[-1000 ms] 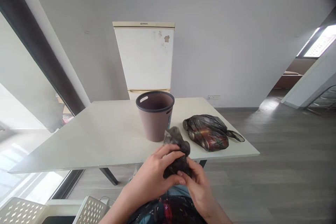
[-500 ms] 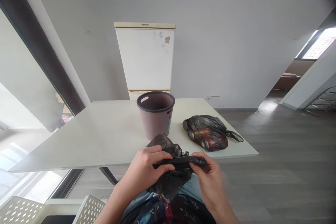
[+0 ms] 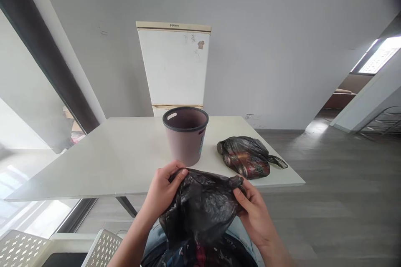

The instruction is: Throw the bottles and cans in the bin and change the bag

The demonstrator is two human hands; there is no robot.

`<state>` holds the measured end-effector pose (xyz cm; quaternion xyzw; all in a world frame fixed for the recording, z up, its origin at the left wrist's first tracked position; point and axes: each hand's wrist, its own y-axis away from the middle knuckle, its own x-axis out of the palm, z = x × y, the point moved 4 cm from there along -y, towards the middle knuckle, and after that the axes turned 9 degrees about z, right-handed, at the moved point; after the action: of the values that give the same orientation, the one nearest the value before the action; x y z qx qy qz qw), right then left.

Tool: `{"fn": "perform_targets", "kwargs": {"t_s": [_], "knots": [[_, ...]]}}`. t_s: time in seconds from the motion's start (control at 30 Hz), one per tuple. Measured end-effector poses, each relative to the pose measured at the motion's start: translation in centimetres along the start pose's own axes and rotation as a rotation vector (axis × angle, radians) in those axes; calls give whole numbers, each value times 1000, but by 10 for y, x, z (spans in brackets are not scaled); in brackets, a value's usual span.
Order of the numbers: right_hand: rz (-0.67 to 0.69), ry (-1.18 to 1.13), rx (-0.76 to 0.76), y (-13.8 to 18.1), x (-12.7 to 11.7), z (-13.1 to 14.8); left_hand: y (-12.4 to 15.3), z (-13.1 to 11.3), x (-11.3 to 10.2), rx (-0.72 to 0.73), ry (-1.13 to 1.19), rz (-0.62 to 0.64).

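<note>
I hold an empty black plastic bag (image 3: 200, 206) spread out between both hands, in front of the near edge of a white table (image 3: 125, 162). My left hand (image 3: 161, 192) pinches the bag's left top edge and my right hand (image 3: 253, 208) grips its right top edge. The bag hangs down over my lap. Just beyond the bag stands a mauve waste bin (image 3: 185, 134) with a dark rim, upright and empty as far as I can see. To the bin's right lies a filled, tied black bag (image 3: 246, 156).
A white fridge (image 3: 173, 66) stands against the grey wall behind the table. White perforated chairs (image 3: 21, 250) are at the lower left by a large window. Grey wood floor stretches to the right toward a doorway.
The black bag was a crumpled wad a second ago. My hands have moved apart and drawn it open into a wide sheet.
</note>
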<state>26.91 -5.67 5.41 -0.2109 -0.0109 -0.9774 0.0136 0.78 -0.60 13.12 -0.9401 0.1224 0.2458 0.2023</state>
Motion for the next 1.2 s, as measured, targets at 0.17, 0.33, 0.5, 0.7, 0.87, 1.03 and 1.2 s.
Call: {"fn": "perform_targets", "kwargs": {"t_s": [0.17, 0.33, 0.5, 0.7, 0.87, 1.03, 1.2], "knots": [[-167, -71, -150, -8, -11, 9, -8, 20, -13, -48, -101, 13], [-104, -3, -180, -18, -7, 20, -7, 12, -10, 110, -167, 41], [-81, 34, -202, -22, -13, 30, -3, 17, -16, 51, -126, -28], [-72, 24, -152, -27, -7, 31, 5, 15, -22, -62, -192, -323], [-117, -78, -177, -34, 23, 30, 10, -6, 13, 107, -252, -233], [-100, -169, -83, -35, 29, 33, 4, 5, 27, 94, -260, -68], [-61, -141, 1, -33, 2, 44, 5, 18, -6, -17, -250, -288]]}}
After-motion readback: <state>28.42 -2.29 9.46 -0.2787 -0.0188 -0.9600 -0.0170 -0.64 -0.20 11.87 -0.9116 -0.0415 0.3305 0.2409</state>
